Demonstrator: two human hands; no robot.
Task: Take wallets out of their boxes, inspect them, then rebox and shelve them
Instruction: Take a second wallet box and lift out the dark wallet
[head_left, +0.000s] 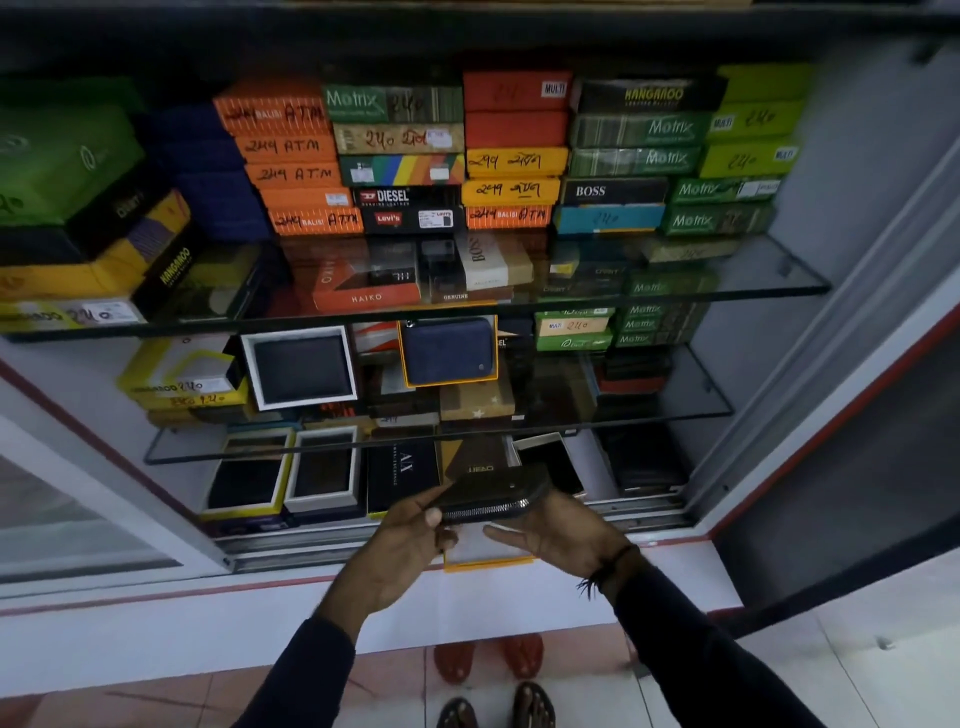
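Both hands met at the lower centre of the frame, clamped on a dark zip wallet (491, 499) held flat between them. The left hand (402, 551) came up from the lower left, wrist bent, thumb on top of the wallet's near left edge and fingers curled beneath it. The right hand (553, 535) reached in from the lower right, palm turned up and inward, cradling the wallet's right end where the zip ran round the corner, its thumb pointing left under the wallet. A dark thread band (610, 569) circled the right wrist, and both forearms wore dark sleeves (691, 639).

Just below the hands lay an open box (488, 558) with an orange rim and pale inside, resting on the cabinet's sill (291, 597).

Behind the hands, the bottom shelf held open boxes with dark wallets and a black box marked AX (402, 475). On the glass shelf (649, 415) above, a blue wallet (448, 351) stood in an orange-edged box beside a white-framed box (300, 366) with a dark wallet. The top shelf, across the upper frame, carried stacked closed boxes in orange, green, yellow and black, many with handwritten prices.

At the bottom centre, sandalled feet (496, 706) stood on the tiled floor near a red pair of slippers (488, 657).
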